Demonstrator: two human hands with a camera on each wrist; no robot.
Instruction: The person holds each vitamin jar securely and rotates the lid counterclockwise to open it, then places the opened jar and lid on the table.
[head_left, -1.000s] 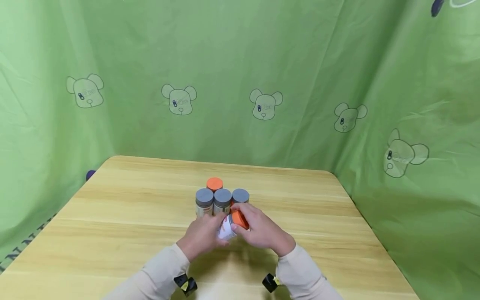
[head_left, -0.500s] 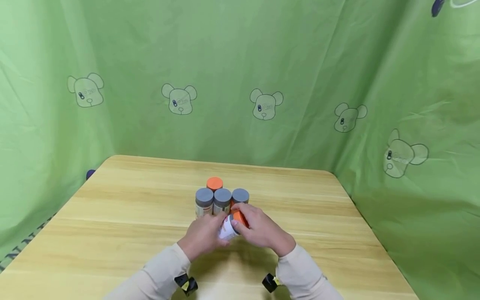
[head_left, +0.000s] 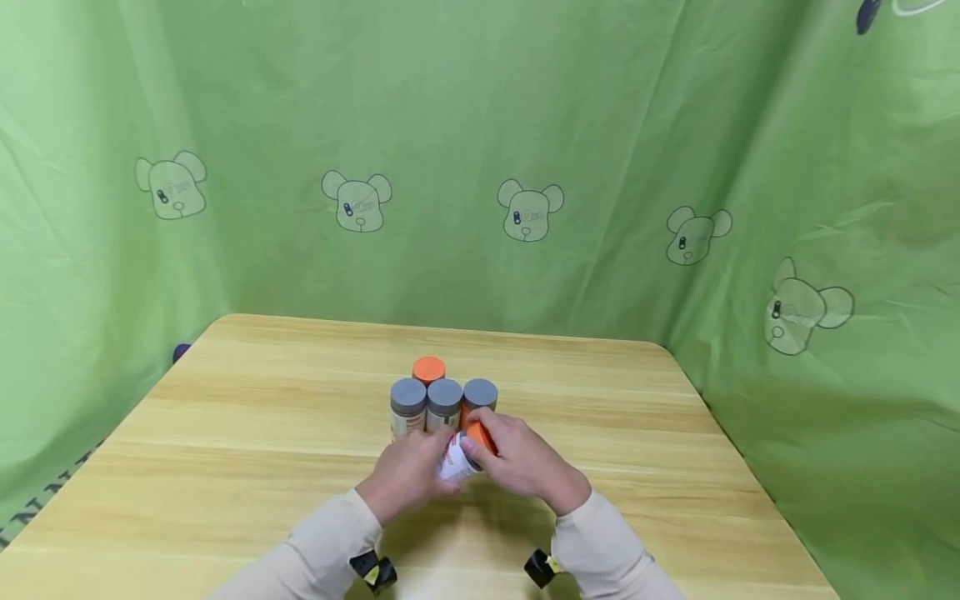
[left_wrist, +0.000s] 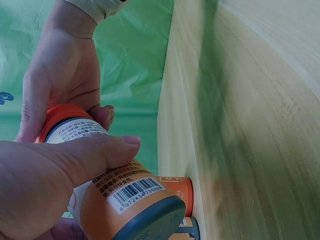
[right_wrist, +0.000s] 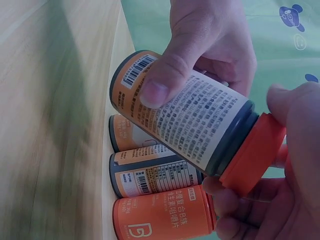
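Observation:
Both hands hold a supplement bottle [head_left: 455,461] tilted just above the table, its label white and orange. My left hand [head_left: 408,473] grips the body, the thumb lying across the label in the left wrist view. Curled round the orange lid [right_wrist: 254,154] are the fingers and thumb of my right hand [head_left: 527,460]. In the right wrist view the lid sits at the dark neck; whether it is loose I cannot tell. Behind the hands stand three bottles with grey lids [head_left: 444,395] in a row, and one orange-lidded bottle [head_left: 429,369] behind them.
The wooden table [head_left: 247,467] carries the upright bottles close together, just beyond the fingers. A green curtain [head_left: 450,100] with bear faces hangs behind the table and along both sides. A small black wrist camera [head_left: 373,572] sits under the left sleeve, another under the right.
My right thumb has moved up slightly on the orange lid, and the held bottle has turned a little to the right. The standing bottles stay where they were.

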